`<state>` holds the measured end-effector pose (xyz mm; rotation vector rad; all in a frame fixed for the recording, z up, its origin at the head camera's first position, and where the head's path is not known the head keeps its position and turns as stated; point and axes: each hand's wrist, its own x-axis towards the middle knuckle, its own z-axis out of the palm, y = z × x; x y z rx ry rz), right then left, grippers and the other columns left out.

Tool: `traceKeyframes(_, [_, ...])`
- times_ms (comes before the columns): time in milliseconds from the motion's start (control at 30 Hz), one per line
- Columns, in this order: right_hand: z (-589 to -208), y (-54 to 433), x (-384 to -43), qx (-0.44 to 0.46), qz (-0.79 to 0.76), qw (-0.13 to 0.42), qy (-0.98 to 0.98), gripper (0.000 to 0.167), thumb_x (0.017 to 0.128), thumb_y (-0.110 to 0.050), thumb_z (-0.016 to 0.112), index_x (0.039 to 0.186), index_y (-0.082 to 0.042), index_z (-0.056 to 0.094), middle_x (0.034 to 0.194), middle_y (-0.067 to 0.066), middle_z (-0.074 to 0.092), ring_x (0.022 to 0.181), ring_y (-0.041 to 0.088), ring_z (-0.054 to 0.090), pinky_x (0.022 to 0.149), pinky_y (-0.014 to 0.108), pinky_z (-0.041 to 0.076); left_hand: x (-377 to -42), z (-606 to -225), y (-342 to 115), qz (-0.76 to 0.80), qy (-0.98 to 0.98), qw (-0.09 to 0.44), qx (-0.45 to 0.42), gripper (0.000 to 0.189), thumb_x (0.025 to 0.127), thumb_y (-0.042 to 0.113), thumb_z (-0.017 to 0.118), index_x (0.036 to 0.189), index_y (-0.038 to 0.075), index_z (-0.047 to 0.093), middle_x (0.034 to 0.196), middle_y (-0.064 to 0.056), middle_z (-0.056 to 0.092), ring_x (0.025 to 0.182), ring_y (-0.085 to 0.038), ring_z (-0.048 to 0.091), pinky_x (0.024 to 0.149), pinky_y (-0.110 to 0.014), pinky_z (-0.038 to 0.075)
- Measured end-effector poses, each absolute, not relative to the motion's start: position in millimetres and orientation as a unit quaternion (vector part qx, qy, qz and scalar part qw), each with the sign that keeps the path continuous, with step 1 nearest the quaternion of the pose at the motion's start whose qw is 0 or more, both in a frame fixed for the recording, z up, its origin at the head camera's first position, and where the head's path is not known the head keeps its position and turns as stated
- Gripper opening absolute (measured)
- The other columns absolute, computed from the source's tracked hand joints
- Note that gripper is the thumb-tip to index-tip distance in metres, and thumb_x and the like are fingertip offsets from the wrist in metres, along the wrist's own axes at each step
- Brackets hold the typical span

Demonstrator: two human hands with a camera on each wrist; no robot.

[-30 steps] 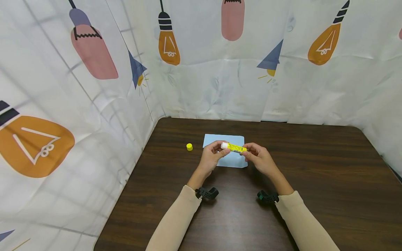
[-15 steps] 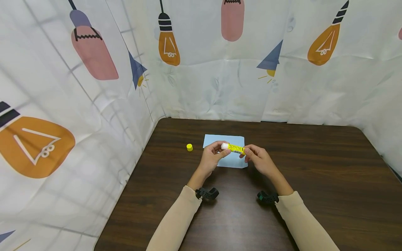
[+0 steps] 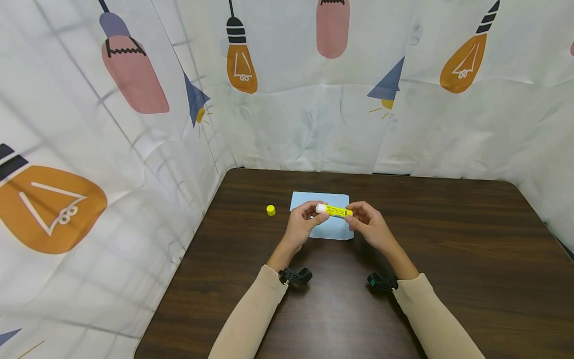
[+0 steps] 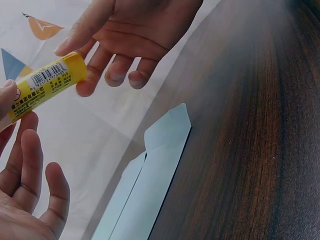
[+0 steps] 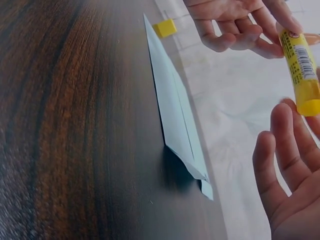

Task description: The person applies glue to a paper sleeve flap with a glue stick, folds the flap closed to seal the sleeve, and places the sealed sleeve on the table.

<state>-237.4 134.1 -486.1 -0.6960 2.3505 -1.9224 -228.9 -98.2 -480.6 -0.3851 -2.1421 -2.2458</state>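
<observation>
While the left hand [image 3: 301, 223] pinches the white end of the glue stick [image 3: 336, 211], the right hand [image 3: 372, 228] pinches its yellow end. Its long axis runs hand to hand, roughly parallel to the table's [image 3: 448, 239] far edge, above the blue paper [image 3: 331, 230]. The yellow cap [image 3: 271, 211] lies toward the left edge, nearer the left hand.

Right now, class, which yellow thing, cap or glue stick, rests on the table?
The small cap, left of the blue paper; the glue stick is held above the table by the left hand and right hand.
</observation>
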Motion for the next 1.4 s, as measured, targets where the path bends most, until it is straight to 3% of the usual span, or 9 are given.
traceKeyframes(100, [-488.1, 134.6, -237.7, -0.238, -0.621, -0.002, 0.747, 0.031, 0.095, 0.001, 0.069, 0.124, 0.003, 0.056, 0.098, 0.013, 0.062, 0.078, 0.017, 0.061, 0.068, 0.024, 0.054, -228.5, -480.5, -98.3, -0.72, -0.683, 0.006, -0.121, 0.034, 0.092, 0.007, 0.076, 0.124, -0.002, 0.068, 0.113, -0.009, 0.07, 0.093, -0.009, 0.063, 0.077, -0.018, 0.053])
traceKeyframes(300, [-486.2, 134.1, -236.0, -0.24, -0.619, -0.018, 0.747, 0.03, 0.092, -0.001, 0.074, 0.118, 0.0, 0.058, 0.101, 0.017, 0.061, 0.079, 0.015, 0.061, 0.066, 0.022, 0.052, -228.2, -480.9, -98.1, -0.72, -0.684, 0.005, -0.116, 0.033, 0.093, 0.009, 0.075, 0.124, -0.001, 0.068, 0.111, -0.005, 0.069, 0.092, -0.009, 0.062, 0.075, -0.017, 0.053])
traceKeyframes(500, [-486.5, 134.5, -236.4, -0.222, -0.608, -0.026, 0.762, 0.028, 0.091, -0.003, 0.076, 0.115, -0.001, 0.062, 0.091, 0.02, 0.064, 0.075, 0.014, 0.06, 0.064, 0.023, 0.051, -228.4, -481.0, -98.3, -0.721, -0.684, 0.006, -0.113, 0.034, 0.093, 0.009, 0.076, 0.124, -0.002, 0.068, 0.11, -0.006, 0.07, 0.091, -0.009, 0.062, 0.075, -0.017, 0.052])
traceKeyframes(633, [-486.1, 134.2, -236.0, -0.22, -0.605, -0.028, 0.764, 0.028, 0.091, -0.002, 0.076, 0.116, 0.0, 0.063, 0.086, 0.021, 0.065, 0.071, 0.016, 0.059, 0.063, 0.023, 0.05, -228.5, -481.2, -98.4, -0.72, -0.685, 0.006, -0.113, 0.034, 0.092, 0.008, 0.076, 0.123, -0.002, 0.068, 0.111, -0.008, 0.07, 0.091, -0.009, 0.062, 0.074, -0.018, 0.052])
traceKeyframes(933, [-485.2, 134.4, -235.9, -0.21, -0.597, -0.021, 0.774, 0.027, 0.092, -0.005, 0.075, 0.117, -0.001, 0.064, 0.083, 0.02, 0.065, 0.07, 0.034, 0.058, 0.061, 0.023, 0.049, -229.6, -482.8, -98.6, -0.718, -0.687, 0.006, -0.111, 0.034, 0.093, 0.008, 0.075, 0.124, -0.001, 0.068, 0.113, -0.01, 0.069, 0.092, -0.009, 0.062, 0.076, -0.017, 0.053])
traceKeyframes(1267, [-483.8, 134.5, -235.5, -0.199, -0.583, -0.007, 0.787, 0.025, 0.097, -0.006, 0.068, 0.121, 0.001, 0.064, 0.089, 0.024, 0.064, 0.07, 0.019, 0.061, 0.063, 0.03, 0.05, -228.6, -481.7, -98.4, -0.721, -0.683, 0.007, -0.116, 0.033, 0.093, 0.007, 0.074, 0.124, -0.002, 0.067, 0.111, -0.006, 0.07, 0.092, -0.009, 0.062, 0.075, -0.017, 0.052])
traceKeyframes(1400, [-484.9, 134.7, -236.1, -0.196, -0.574, 0.006, 0.795, 0.026, 0.1, -0.006, 0.065, 0.123, 0.003, 0.062, 0.095, 0.029, 0.064, 0.072, 0.024, 0.061, 0.065, 0.031, 0.051, -228.6, -481.5, -98.2, -0.721, -0.682, 0.006, -0.119, 0.034, 0.093, 0.007, 0.075, 0.124, -0.002, 0.067, 0.112, -0.007, 0.07, 0.094, -0.009, 0.063, 0.077, -0.017, 0.053])
